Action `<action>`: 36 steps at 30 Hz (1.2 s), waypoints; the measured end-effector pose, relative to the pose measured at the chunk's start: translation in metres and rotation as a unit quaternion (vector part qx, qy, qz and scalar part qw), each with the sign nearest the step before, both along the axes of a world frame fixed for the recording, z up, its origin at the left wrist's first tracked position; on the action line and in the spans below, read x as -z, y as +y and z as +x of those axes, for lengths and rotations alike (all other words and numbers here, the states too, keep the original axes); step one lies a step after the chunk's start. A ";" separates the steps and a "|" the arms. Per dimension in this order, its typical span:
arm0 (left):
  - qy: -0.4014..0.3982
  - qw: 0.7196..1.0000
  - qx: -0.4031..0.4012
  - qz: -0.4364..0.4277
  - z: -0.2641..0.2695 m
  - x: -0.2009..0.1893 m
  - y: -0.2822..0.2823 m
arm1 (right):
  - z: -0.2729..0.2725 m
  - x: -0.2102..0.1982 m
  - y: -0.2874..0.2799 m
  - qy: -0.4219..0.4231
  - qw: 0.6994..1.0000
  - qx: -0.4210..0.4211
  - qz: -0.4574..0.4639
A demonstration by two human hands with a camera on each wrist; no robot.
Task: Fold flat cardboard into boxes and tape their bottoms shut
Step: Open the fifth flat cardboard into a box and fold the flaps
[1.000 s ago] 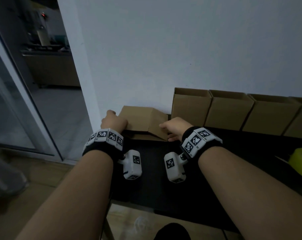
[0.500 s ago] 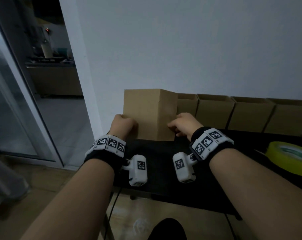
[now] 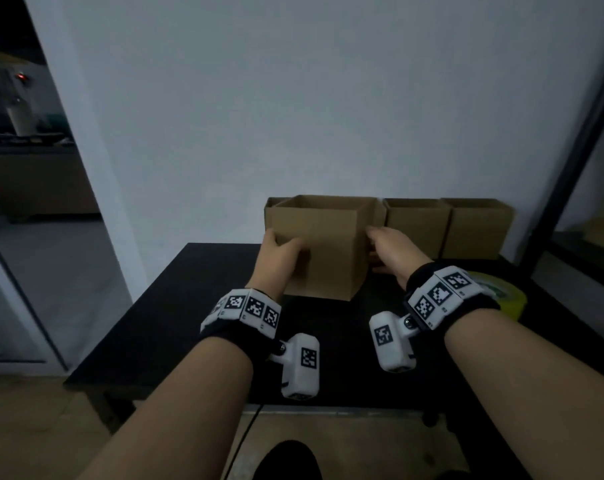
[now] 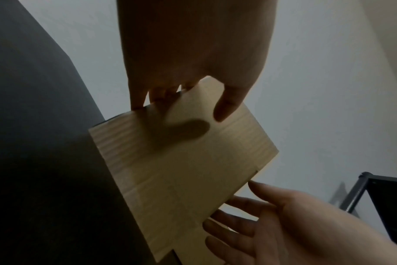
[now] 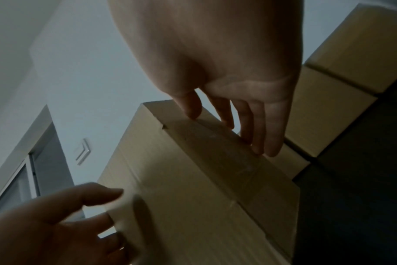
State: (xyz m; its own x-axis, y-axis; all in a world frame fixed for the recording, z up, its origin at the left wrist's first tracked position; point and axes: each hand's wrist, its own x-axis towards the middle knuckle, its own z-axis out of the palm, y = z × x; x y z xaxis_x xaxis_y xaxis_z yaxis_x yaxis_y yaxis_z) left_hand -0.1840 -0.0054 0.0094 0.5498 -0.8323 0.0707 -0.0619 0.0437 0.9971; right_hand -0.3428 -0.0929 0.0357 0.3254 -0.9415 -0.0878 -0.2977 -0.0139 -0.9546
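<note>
box (image 3: 323, 247) between both hands' fingers (image 3: 380, 233)

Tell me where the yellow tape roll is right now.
In the head view the yellow tape roll lies on the black table at its right side, just beyond the right hand's wristband.

We are looking at a black table (image 3: 176, 327) sitting against a pale wall (image 3: 311, 98). We are seeing a doorway (image 3: 27, 168) opening to the left onto a dim room, and a dark metal frame (image 3: 577, 150) standing at the right.
</note>
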 end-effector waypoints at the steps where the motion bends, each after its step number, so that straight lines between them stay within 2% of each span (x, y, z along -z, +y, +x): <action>1: 0.003 1.000 0.006 -0.006 -0.006 -0.001 -0.001 | -0.005 0.000 -0.001 -0.005 1.000 0.006 0.012; 7: 0.012 0.999 -0.023 -0.035 -0.022 -0.015 -0.009 | -0.020 -0.005 -0.008 -0.024 1.000 -0.006 0.006; 12: -0.056 0.996 -0.016 -0.074 -0.029 -0.024 -0.019 | -0.015 -0.009 -0.013 -0.023 0.998 -0.004 -0.065; 17: -0.092 0.992 0.007 -0.084 -0.031 -0.021 -0.031 | -0.013 0.001 -0.021 -0.048 0.997 0.026 -0.062; 28: -0.031 0.992 -0.025 -0.121 -0.038 -0.002 -0.042 | -0.010 0.018 -0.019 -0.137 0.988 0.026 -0.064; 36: -0.031 0.991 -0.031 -0.124 -0.037 0.002 -0.044 | -0.010 0.026 -0.011 -0.194 0.969 0.101 -0.112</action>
